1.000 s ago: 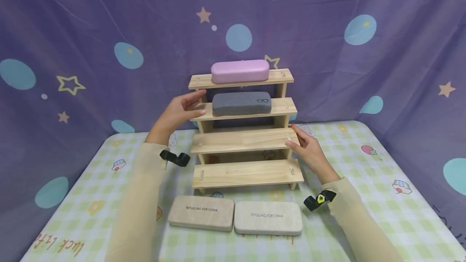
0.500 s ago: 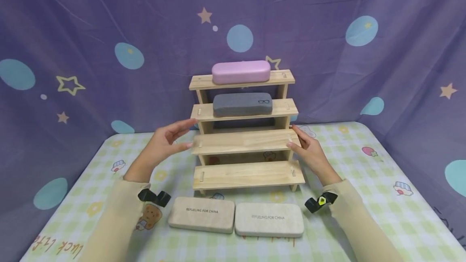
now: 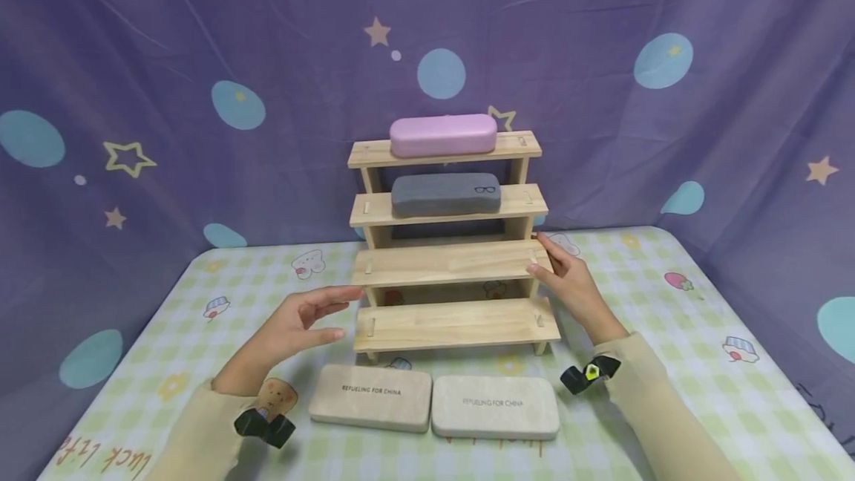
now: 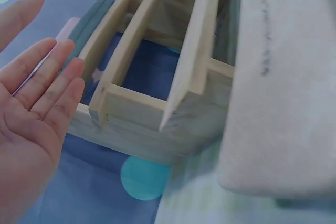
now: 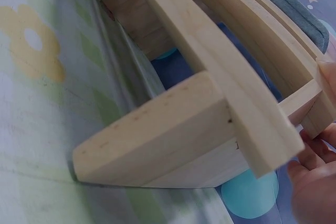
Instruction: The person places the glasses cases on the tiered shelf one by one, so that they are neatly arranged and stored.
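A four-tier wooden display shelf stands on the table, its two lower steps bare. On the top step lies a pink glasses case; a grey glasses case with a small spectacles mark is one step below. My right hand grips the right end of the second step from the bottom, thumb on top and fingers curled beneath. My left hand hovers by the lower left side of the shelf, holding nothing; its fingers are extended in the left wrist view.
In front of the shelf, a beige glasses case and an off-white glasses case lie side by side, both lettered. A green checked cloth covers the table. Behind hangs a purple patterned curtain.
My left hand has left the second step from the top, moving down and toward me along the shelf's left side. The right hand keeps its grip in place.
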A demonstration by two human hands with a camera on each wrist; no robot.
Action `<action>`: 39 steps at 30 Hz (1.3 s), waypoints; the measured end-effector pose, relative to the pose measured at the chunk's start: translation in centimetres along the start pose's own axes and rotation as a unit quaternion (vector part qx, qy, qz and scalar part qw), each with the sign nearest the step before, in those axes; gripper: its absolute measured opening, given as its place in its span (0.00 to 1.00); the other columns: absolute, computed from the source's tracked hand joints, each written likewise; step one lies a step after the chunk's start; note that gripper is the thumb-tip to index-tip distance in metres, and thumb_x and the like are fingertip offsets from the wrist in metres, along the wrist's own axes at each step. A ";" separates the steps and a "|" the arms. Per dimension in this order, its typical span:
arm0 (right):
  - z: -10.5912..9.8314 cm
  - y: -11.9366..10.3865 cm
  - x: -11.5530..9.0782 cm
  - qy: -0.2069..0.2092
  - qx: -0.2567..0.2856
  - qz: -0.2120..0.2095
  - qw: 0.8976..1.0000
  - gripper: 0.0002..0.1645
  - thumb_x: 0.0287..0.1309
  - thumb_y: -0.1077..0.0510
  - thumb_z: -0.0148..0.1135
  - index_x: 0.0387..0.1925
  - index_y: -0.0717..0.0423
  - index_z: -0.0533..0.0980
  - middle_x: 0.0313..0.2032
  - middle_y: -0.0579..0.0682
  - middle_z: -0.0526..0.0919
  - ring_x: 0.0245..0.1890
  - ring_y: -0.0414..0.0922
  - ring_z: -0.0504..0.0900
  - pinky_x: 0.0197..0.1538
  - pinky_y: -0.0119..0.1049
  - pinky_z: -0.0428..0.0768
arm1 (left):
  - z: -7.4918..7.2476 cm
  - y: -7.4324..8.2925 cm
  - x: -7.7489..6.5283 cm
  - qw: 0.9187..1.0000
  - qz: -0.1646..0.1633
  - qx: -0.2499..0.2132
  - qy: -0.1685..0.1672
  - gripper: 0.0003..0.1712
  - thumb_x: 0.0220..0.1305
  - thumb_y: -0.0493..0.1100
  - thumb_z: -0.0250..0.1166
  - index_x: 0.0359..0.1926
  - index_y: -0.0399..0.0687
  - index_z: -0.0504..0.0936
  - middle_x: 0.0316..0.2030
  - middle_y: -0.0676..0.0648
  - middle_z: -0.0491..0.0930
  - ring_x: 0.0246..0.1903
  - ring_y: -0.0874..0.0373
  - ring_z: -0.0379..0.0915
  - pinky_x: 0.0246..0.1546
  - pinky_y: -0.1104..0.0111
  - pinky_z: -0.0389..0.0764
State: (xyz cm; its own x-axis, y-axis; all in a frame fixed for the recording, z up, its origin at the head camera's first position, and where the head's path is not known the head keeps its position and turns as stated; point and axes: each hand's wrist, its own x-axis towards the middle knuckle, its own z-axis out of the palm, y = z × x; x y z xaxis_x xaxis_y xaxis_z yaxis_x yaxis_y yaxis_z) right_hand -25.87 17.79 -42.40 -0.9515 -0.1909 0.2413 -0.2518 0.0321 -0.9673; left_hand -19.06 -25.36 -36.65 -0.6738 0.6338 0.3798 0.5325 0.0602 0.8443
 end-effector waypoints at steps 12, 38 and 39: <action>0.5 0.2 0.0 -0.001 0.007 -0.005 1.000 0.41 0.62 0.63 0.58 0.71 0.65 0.50 0.71 0.60 0.50 0.71 0.52 0.50 0.60 0.20 0.62 | 1.4 -1.1 -3.7 0.998 -0.052 -0.032 -0.029 0.26 0.56 0.21 0.58 0.58 0.28 0.70 0.58 0.49 0.75 0.59 0.62 0.68 0.58 0.73 0.68; 0.3 0.0 0.0 0.009 -0.009 0.005 1.000 0.41 0.62 0.61 0.59 0.71 0.63 0.50 0.71 0.60 0.51 0.71 0.52 0.50 0.59 0.19 0.63 | 2.7 -4.6 -8.3 0.978 -0.193 -0.073 0.029 0.28 0.56 0.29 0.64 0.59 0.31 0.71 0.58 0.31 0.70 0.55 0.63 0.69 0.54 0.76 0.66; 0.2 0.0 0.0 0.009 -0.009 0.004 1.000 0.41 0.62 0.61 0.59 0.71 0.63 0.50 0.71 0.60 0.50 0.71 0.52 0.50 0.59 0.19 0.63 | 2.8 -4.7 -8.3 0.978 -0.192 -0.083 0.022 0.29 0.56 0.29 0.64 0.60 0.30 0.70 0.58 0.31 0.70 0.55 0.62 0.69 0.54 0.75 0.67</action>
State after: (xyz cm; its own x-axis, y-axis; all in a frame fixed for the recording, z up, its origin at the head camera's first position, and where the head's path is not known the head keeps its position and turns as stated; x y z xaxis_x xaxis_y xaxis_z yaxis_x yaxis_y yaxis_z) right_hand -25.82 17.55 -42.40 -0.9565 -0.1733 0.2345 -0.2466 0.0515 -0.9677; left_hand -14.53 -28.80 -44.83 -0.8306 0.5557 0.0355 0.1483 0.1594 0.9760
